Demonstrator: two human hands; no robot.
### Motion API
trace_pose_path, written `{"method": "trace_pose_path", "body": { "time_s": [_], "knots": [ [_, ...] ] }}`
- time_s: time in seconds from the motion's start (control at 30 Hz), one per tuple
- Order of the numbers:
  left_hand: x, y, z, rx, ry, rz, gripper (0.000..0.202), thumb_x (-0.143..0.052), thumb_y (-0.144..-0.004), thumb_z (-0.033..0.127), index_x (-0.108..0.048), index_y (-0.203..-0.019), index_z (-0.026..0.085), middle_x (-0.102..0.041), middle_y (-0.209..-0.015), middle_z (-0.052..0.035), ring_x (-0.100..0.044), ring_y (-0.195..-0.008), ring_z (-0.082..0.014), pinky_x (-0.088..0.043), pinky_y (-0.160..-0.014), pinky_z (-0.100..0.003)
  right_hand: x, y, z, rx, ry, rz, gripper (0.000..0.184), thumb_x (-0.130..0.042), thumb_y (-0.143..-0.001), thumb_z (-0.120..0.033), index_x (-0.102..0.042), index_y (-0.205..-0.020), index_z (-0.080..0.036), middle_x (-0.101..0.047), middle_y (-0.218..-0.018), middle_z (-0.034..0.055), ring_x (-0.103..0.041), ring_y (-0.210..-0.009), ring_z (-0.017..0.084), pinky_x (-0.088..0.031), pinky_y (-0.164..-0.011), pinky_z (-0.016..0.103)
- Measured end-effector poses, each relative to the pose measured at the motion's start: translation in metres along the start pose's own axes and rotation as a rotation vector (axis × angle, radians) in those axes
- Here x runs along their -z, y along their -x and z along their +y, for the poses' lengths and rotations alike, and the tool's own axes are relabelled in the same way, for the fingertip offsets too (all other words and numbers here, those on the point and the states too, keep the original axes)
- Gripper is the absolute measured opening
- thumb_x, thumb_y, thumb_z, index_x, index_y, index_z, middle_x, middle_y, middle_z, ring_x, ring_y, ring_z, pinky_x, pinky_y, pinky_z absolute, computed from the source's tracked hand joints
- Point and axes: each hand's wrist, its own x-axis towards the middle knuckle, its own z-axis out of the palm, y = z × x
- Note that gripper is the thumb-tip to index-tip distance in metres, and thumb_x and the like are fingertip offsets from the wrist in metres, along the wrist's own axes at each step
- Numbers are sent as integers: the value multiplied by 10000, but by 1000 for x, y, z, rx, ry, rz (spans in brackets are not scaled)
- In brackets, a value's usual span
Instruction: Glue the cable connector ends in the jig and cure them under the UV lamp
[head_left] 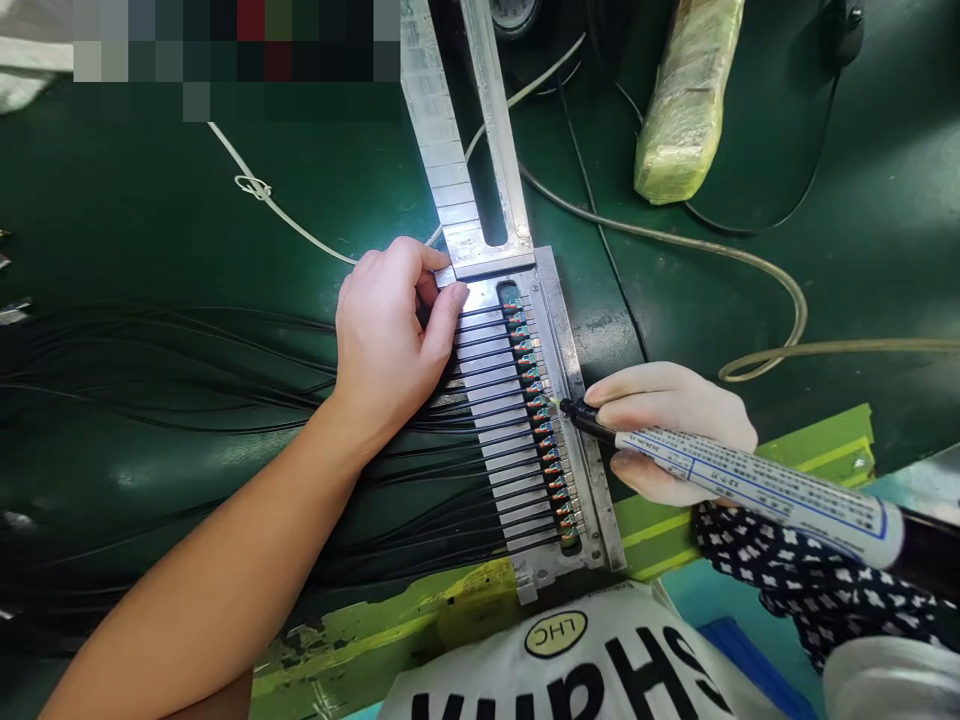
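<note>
A flat metal fixture (pixel 484 400) lies on the bench, holding a row of black cables (pixel 480 447) side by side. Stripped cable ends with small coloured wires meet small metal connectors (pixel 541 400) along its right side. My bare left hand (pixel 397 320) grips the upper left edge of the fixture, thumb on top and the other fingers curled, partly hidden. In my gloved right hand (pixel 667 425) is a thick marker-like pen (pixel 757 490) with a printed white label and black ends. Its pale tip is at the middle of the connector row; whether it touches, I cannot tell.
A hinged slotted metal cover (pixel 469 130) stands open beyond the fixture. A plastic-wrapped block (pixel 686 110) lies at the upper right, near a looping beige hose (pixel 787 290). Loose cables (pixel 187 370) spread left. Yellow-green tape (pixel 390 620) runs along the bench's front edge.
</note>
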Motion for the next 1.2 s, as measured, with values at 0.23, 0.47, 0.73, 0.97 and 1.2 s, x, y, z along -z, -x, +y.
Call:
{"method": "trace_pose_path", "body": {
  "time_s": [0.23, 0.47, 0.73, 0.97, 1.2],
  "knots": [
    [-1, -1, -1, -8, 20, 4, 167, -593, -950, 393, -580, -1052, 262, -579, -855, -20, -619, -932, -257, -494, -932, -460, 2, 12, -10, 59, 46, 80, 233, -762, -807, -230, -736, -1011, -121, -759, -900, 77, -752, -931, 219, -661, -800, 273],
    [0, 0, 1, -31, -3, 18, 204, -578, -967, 435, -584, -1071, 260, -598, -862, -12, -632, -901, -234, -528, -905, -446, 0, 16, -10, -22, 33, -25, 261, -785, -783, -240, -727, -1017, -138, -766, -1008, 101, -762, -926, 206, -651, -813, 254],
    [2, 0, 2, -7, 10, -3, 201, -578, -963, 433, -586, -1076, 266, -601, -880, -20, -632, -943, -251, -501, -895, -455, -3, 13, -5, 10, 10, 9, 332, -798, -756, -250, -727, -1069, -167, -768, -1013, 101, -766, -893, 227, -670, -777, 282],
    [1, 0, 2, -21, -6, 7, 176, -588, -948, 393, -581, -1061, 258, -594, -867, -19, -625, -890, -244, -500, -855, -445, -1, 15, -6, 5, -3, -4, 331, -805, -743, -241, -737, -1054, -152, -770, -987, 100, -768, -882, 226, -668, -758, 269],
    [1, 0, 1, 4, 11, 0, 227, -543, -974, 472, -585, -1079, 275, -608, -887, -23, -644, -966, -256, -505, -909, -463, -1, 13, -9, 0, -1, 9, 286, -782, -767, -244, -736, -1032, -149, -769, -966, 106, -768, -863, 222, -669, -742, 271]
  ]
}}
